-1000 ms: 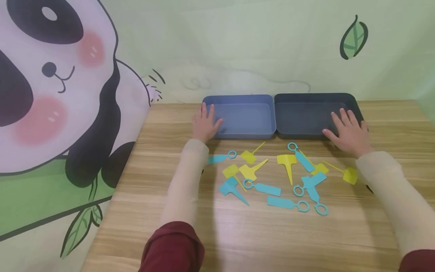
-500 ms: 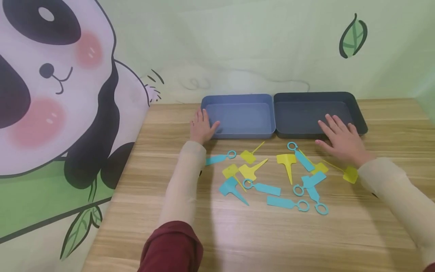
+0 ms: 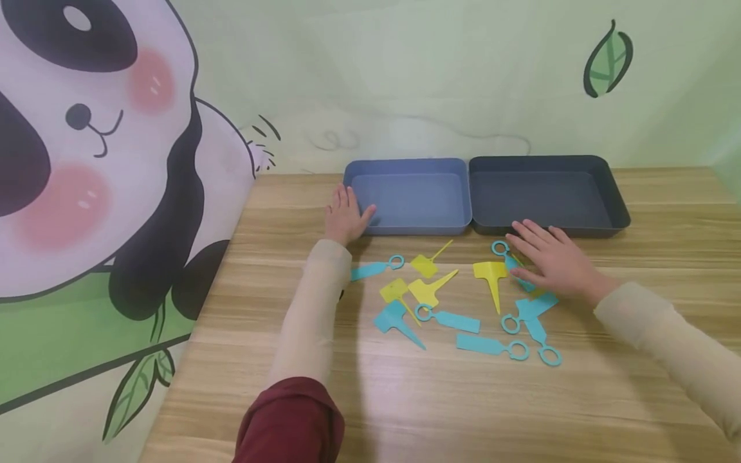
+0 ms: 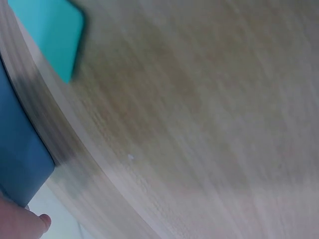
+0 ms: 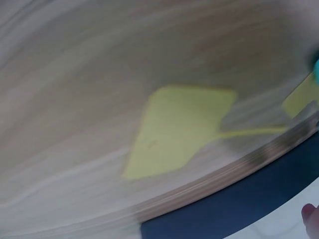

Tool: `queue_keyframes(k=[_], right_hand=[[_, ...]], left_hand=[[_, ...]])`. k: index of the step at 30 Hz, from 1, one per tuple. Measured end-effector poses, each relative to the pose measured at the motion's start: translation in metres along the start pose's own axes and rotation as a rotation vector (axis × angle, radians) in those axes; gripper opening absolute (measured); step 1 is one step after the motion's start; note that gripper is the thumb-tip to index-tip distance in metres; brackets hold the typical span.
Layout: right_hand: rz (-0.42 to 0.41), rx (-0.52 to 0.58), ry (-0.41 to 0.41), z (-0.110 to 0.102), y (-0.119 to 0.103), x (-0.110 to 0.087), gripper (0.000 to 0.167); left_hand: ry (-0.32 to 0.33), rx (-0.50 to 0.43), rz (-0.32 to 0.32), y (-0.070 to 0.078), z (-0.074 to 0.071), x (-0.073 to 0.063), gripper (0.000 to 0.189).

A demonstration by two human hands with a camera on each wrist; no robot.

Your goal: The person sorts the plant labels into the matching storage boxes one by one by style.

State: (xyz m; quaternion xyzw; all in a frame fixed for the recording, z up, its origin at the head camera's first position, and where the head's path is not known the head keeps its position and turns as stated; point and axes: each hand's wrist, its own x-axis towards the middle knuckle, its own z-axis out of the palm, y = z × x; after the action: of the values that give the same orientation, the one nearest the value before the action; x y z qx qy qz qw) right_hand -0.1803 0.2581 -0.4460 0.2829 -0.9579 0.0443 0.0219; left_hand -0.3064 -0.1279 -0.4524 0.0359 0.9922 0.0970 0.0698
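My left hand (image 3: 346, 215) rests at the left end of the blue tray (image 3: 413, 196), fingers straight and thumb spread over the near corner. My right hand (image 3: 556, 257) is stretched flat over the plant labels in front of the dark tray (image 3: 538, 193), partly covering a teal ring label (image 3: 500, 248) and hiding yellow ones. Whether it touches them I cannot tell. Several teal and yellow plant labels lie scattered, among them a yellow T-shaped label (image 3: 491, 273) and a teal T-shaped one. In the right wrist view, a yellow label (image 5: 179, 132) lies on the wood.
Both trays stand side by side at the back of the wooden table (image 3: 440, 411), against a pale green wall cloth (image 3: 405, 77) with a panda drawing (image 3: 116, 128). A teal label (image 4: 55, 35) shows beside the tray in the left wrist view.
My right hand has moved left and nearer, from the dark tray's right side to above the labels. The left hand slid slightly nearer, then stayed. Labels and trays have not visibly moved.
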Motion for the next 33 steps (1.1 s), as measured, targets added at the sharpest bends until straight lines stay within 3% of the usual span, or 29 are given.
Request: queue_keyframes(k=[14,33], right_hand=[[-0.118,0.050,-0.067,0.019,-0.025,0.010,0.069],[-0.050,0.095,-0.078,0.027,-0.029,0.013,0.067]], left_hand=[[0.000,0.005,-0.002,-0.002,0.006,0.005,0.080],[-0.003,0.007,-0.007,-0.003,0.006,0.004,0.079]])
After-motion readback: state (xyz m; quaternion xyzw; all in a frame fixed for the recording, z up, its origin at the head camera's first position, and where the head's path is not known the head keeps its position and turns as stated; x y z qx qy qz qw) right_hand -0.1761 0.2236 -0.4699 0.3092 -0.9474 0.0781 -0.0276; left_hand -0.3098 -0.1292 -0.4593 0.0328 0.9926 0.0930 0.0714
